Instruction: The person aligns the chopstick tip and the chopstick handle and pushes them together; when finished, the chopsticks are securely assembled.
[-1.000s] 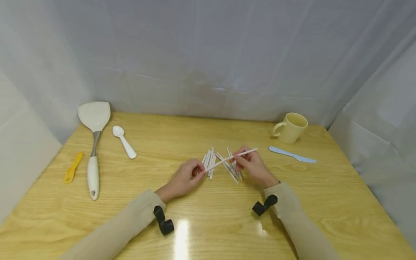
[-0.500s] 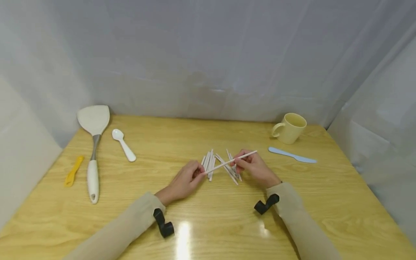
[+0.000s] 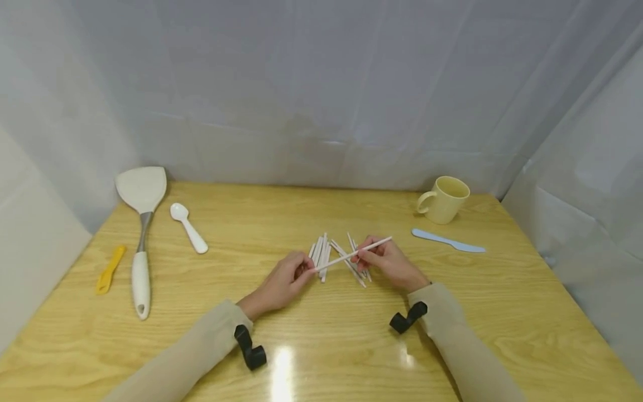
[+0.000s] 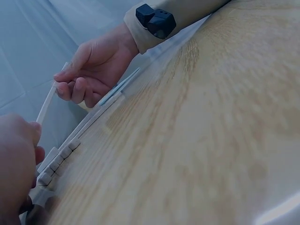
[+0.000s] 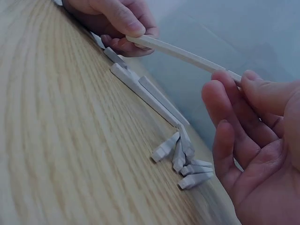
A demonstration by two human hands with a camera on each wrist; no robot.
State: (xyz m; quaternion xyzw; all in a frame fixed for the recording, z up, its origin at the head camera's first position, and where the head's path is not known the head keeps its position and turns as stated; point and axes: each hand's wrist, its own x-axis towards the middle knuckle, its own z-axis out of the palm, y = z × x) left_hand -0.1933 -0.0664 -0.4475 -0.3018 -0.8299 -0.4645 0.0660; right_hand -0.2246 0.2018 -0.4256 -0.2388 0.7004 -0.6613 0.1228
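A thin white stick point(image 3: 337, 259) is held slanted above the table between both hands. The left hand point(image 3: 281, 282) pinches its lower left end between thumb and fingers; the right hand point(image 3: 389, 262) pinches it further along, with its far end jutting past the fingers. Beneath it lie two loose groups of white sticks: one group point(image 3: 320, 254) beside the left fingers, the other group point(image 3: 355, 268), crossed, below the right fingers. In the right wrist view the held stick point(image 5: 187, 56) spans from the left hand point(image 5: 124, 23) to the right hand point(image 5: 262, 140).
On the wooden table point(image 3: 331, 357), a white spatula point(image 3: 142, 273), a yellow utensil point(image 3: 110, 271) and a white spoon point(image 3: 188, 228) lie at the left. At the right stand a yellow mug point(image 3: 444, 201) and, nearer, a light blue knife point(image 3: 448, 240). Grey curtains hang behind.
The head view has shifted slightly. Both hands keep hold of the same stick, with little visible movement relative to the stick groups.
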